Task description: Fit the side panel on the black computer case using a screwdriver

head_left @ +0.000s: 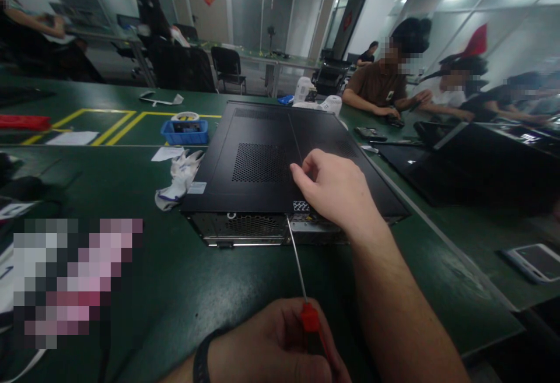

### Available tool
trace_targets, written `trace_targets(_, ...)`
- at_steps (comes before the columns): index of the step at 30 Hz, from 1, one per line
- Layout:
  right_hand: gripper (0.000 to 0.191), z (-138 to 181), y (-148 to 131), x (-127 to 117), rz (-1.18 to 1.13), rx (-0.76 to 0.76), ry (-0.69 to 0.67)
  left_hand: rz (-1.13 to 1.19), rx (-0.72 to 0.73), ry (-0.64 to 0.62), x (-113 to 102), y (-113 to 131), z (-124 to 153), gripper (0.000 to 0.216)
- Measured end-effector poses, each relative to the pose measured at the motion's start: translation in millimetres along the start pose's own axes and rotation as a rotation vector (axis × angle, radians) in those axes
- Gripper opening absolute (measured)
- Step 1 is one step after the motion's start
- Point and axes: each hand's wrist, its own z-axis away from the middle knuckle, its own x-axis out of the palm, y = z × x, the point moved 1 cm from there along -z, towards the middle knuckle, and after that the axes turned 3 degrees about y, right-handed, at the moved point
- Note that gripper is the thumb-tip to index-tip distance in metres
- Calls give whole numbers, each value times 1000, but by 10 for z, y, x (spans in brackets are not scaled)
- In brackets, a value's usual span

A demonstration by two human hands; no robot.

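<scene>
A black computer case (262, 126) lies flat on the green table, its narrow metal-edged side facing me. My left hand (284, 342), with a dark band at the wrist, is closed around the red handle of a screwdriver (298, 263). The long thin shaft points away from me, and its tip meets the upper edge of that near side. My right hand (335, 185) rests on the case's top panel, right of the perforated patch. Thumb and forefinger are apart with nothing visible between them; the other fingers are mostly hidden.
Left of the case are white gloves (179, 179) and a blue bin (185, 131) with a roll of tape on it. A dark panel (411, 167) and a phone-like device (536, 262) lie to the right. Several people sit at tables beyond.
</scene>
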Motion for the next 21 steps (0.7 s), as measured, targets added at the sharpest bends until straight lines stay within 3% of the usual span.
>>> trace_targets(6,27,1,5,6,-4,0,4,60,-39,-56,52,53,25,30)
trace_targets(21,27,-4,-5,-4,9,8,-12,-2,-1,47,-21,-67,-48,39)
